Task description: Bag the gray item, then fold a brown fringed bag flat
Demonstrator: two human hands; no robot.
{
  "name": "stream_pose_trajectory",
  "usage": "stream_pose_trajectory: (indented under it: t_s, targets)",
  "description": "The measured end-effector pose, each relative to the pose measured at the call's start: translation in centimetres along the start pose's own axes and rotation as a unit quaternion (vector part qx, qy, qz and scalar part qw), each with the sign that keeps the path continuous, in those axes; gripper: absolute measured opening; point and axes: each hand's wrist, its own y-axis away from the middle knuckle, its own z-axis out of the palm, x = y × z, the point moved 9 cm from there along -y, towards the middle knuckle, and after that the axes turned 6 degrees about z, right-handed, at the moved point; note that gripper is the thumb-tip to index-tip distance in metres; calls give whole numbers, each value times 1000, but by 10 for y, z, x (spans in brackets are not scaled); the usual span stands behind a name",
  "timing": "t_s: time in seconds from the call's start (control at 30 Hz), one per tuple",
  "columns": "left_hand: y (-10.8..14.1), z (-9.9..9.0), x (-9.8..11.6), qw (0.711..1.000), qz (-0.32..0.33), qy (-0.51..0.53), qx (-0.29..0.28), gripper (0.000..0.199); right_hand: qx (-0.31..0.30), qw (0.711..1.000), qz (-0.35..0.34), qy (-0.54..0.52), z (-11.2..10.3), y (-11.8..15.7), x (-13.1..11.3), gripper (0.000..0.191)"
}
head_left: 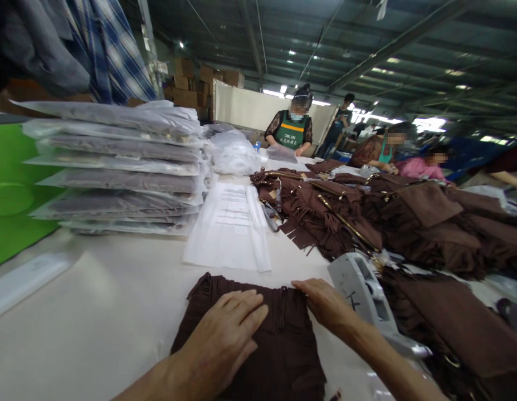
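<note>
A dark brown fringed bag [279, 356] lies flat on the table directly in front of me. My left hand [229, 334] rests palm down on it, fingers stretched out. At the bag's upper right corner, my right hand [325, 303] touches the edge with its fingers extended; their undersides are hidden. Just right of that hand is a grey tape dispenser [361, 292]. Beyond the bag lies a clear plastic bag [225, 223] with printed text.
Bagged brown goods form a stack [128, 181] at the left, beside a green box [16, 189]. More brown fringed bags [434, 217] with gold zips pile up on the right. Past the table, a person in a green apron [289, 133] handles a plastic bag; other people sit further right.
</note>
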Motion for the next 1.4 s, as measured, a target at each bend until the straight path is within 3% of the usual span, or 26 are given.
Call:
stream_pose_trajectory:
  t_s: [0.13,0.27,0.4,0.5,0.63,0.77,0.87,0.93,1.03,1.1,1.17,1.27,1.4]
  targets:
    - [-54,24,-7,997,-38,53,-32,62,41,999,17,-9,0,11,2,30]
    - [-75,49,-8,993,-31,69,-90,44,120,989,5,-82,-19,33,-6,26]
    - [-67,60,8,994,18,49,-97,17,145,981,-30,-126,-24,52,-34,27]
    - [-51,65,23,993,79,32,-84,11,124,977,-87,-147,-16,64,-61,30]
    - [-33,65,31,989,115,44,-76,12,104,974,-137,-146,-13,78,-83,33]
    - [-21,49,43,985,132,61,-96,15,100,967,-162,-168,-33,80,-89,25]
    - [-10,30,47,982,134,94,-93,18,141,963,-106,-203,-52,64,-71,19]
    - [-3,9,28,991,76,102,-33,24,160,966,-43,-200,-50,47,-53,26]
    - [22,-25,-37,990,-110,46,80,34,145,978,5,-149,-22,25,-40,44]
    - [46,-39,-81,968,-230,-1,103,33,102,989,-19,-103,6,19,-45,61]
    - [64,-41,-112,949,-303,-18,80,29,61,993,-81,-60,29,21,-56,73]
    - [76,-30,-131,941,-338,-12,33,21,53,985,-162,-20,35,29,-70,82]
    - [75,-20,-133,937,-347,-24,21,15,68,983,-168,-10,9,14,-94,83]
